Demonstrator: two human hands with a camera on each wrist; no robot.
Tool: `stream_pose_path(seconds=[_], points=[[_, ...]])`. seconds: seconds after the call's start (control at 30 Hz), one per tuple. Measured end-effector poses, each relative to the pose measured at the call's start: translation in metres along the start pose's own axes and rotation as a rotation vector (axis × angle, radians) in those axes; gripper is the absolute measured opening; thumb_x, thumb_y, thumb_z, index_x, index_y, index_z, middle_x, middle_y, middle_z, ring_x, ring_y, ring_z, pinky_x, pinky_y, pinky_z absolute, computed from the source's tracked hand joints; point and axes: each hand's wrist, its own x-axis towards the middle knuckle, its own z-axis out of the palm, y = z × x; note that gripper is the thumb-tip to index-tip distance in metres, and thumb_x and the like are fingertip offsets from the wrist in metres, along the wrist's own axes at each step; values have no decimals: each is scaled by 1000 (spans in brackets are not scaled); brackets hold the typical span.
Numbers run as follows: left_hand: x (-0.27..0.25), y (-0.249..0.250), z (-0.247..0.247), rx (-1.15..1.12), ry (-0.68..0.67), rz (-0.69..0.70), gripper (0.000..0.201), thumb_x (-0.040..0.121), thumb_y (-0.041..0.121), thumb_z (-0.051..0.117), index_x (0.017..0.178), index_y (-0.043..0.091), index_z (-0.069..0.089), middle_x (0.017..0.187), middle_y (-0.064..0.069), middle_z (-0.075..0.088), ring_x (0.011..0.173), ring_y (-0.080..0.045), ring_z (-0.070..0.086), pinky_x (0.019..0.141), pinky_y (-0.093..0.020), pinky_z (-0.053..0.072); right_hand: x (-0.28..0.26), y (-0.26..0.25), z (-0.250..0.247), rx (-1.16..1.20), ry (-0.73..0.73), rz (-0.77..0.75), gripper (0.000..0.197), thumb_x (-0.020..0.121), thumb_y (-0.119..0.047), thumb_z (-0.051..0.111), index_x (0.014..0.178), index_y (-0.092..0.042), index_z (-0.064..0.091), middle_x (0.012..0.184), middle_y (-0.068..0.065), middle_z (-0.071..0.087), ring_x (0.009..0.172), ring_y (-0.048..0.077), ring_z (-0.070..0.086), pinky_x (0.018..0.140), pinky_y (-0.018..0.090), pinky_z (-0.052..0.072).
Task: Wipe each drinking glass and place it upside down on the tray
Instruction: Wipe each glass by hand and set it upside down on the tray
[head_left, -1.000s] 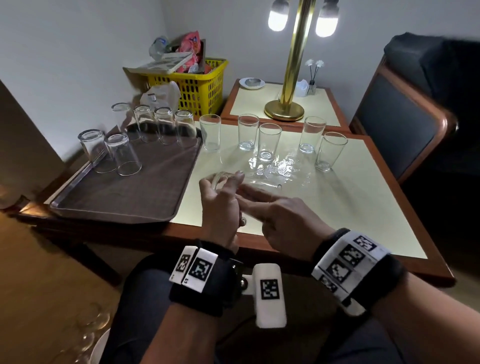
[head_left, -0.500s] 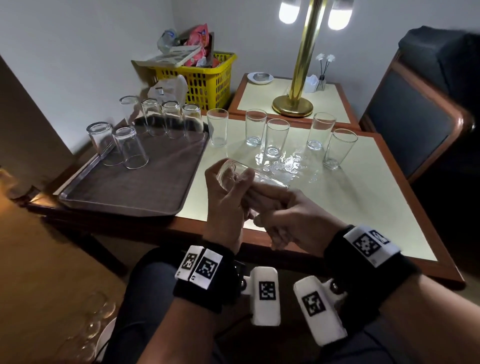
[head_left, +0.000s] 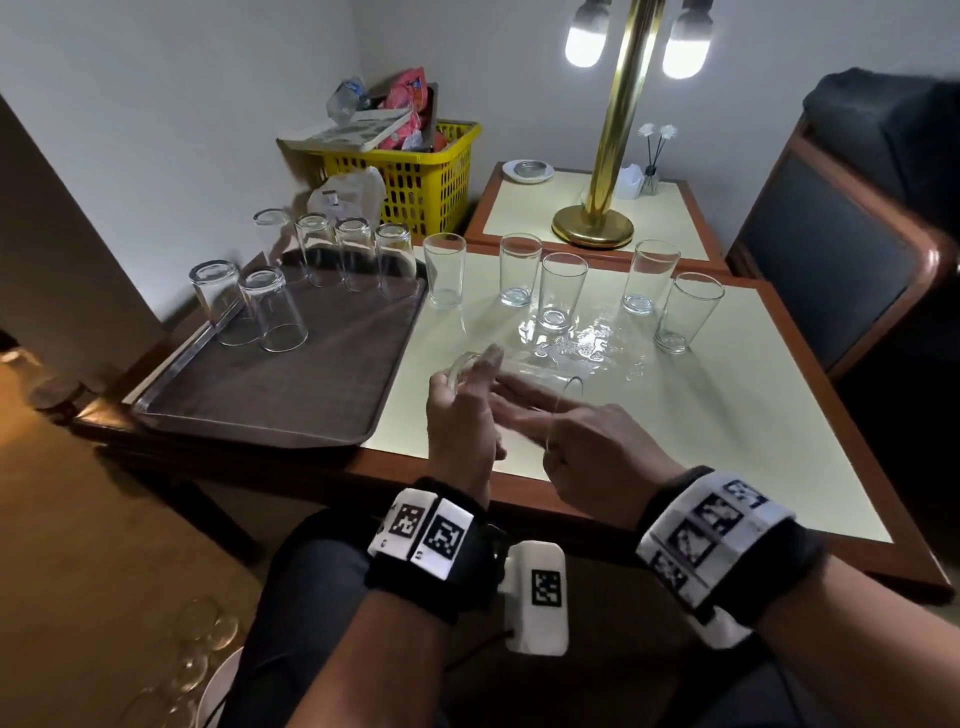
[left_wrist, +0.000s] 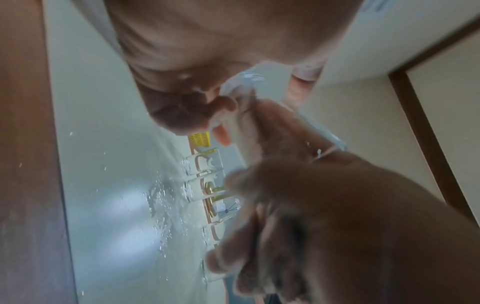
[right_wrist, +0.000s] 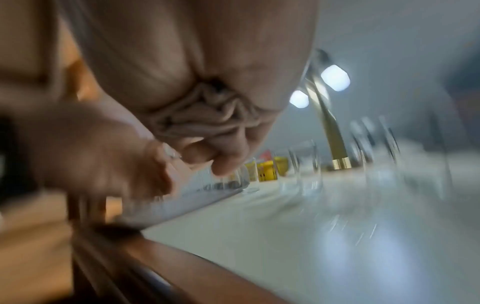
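Observation:
A clear drinking glass lies on its side in the air over the table's front edge. My left hand grips its base end, thumb and fingers curled round it. My right hand has fingers pushed in through the open mouth, with the thumb outside at the rim. No cloth shows. The left wrist view has the same glass with a right finger inside it. Several glasses stand upside down on the brown tray at the left. Several upright glasses stand on the table behind my hands.
A puddle of water lies on the pale tabletop among the upright glasses. A brass lamp stands on the side table behind, with a yellow basket to its left. An armchair is at the right. More glasses lie on the floor at lower left.
Half a second ago my right hand was wrapped round the outside of the glass. It has turned back, and its fingers now reach inside. My left hand still holds the base.

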Motion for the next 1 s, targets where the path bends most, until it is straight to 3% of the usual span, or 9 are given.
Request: stream_pose_path(seconds=[0.1,0.2,0.27,0.37,0.43,0.53,0.73,0.9,1.0], points=[[0,-3,2,-165,-14,67,48,75,33,77,109,13,50,91,-3,60,72,-14,59,57,-25,46,-2,6,2,276,-149,69,93,75,28,45,150,-28,47,158,-7,42,118,9,67,89,24,58],[0,-3,-2,-157,-92,94,54,69,41,78,109,17,50,87,-6,57,67,-16,56,57,-31,44,0,7,0,468,-206,76,82,82,27,55,149,-20,49,111,29,71,47,10,64,44,24,53],[2,0,-3,-46,-58,20,56,80,53,75,112,15,51,85,-8,54,51,-14,48,49,-27,40,0,12,-6,318,-107,36,86,81,26,50,151,-24,47,137,9,65,77,7,73,69,24,62],[6,-1,-1,30,16,-24,43,91,47,71,114,16,51,91,-12,60,56,-17,58,50,-28,45,3,9,-2,-11,-6,-44,96,77,20,48,150,-41,44,160,-24,31,138,-12,35,109,17,43],[5,-2,1,-65,14,25,44,81,40,78,106,16,49,94,-13,59,74,-26,60,62,-37,46,3,10,-3,196,-112,83,95,75,23,51,150,-35,47,154,-22,44,134,-1,51,93,17,54],[5,-3,0,-162,-92,89,63,75,40,79,116,5,47,90,-11,50,65,-17,50,52,-30,40,1,11,-6,480,-198,102,80,78,21,60,138,-31,61,110,17,74,52,16,68,42,22,50],[9,0,2,-19,-31,-65,52,88,44,74,119,13,48,81,-6,52,41,-8,43,40,-22,35,6,10,-6,-170,-77,-81,96,76,14,46,150,-48,40,160,-28,26,135,8,52,102,27,52],[5,0,0,-173,-129,65,48,81,38,77,108,17,43,80,-3,49,53,-13,44,47,-27,36,9,9,-6,324,-235,10,87,79,31,47,132,-37,59,129,-20,67,44,10,60,40,21,45],[11,4,-5,30,-114,-55,47,94,49,65,123,16,49,84,-4,58,42,-15,42,45,-25,38,10,10,-13,156,-148,12,91,78,27,44,143,-36,55,142,-25,53,86,-8,69,69,15,57]])
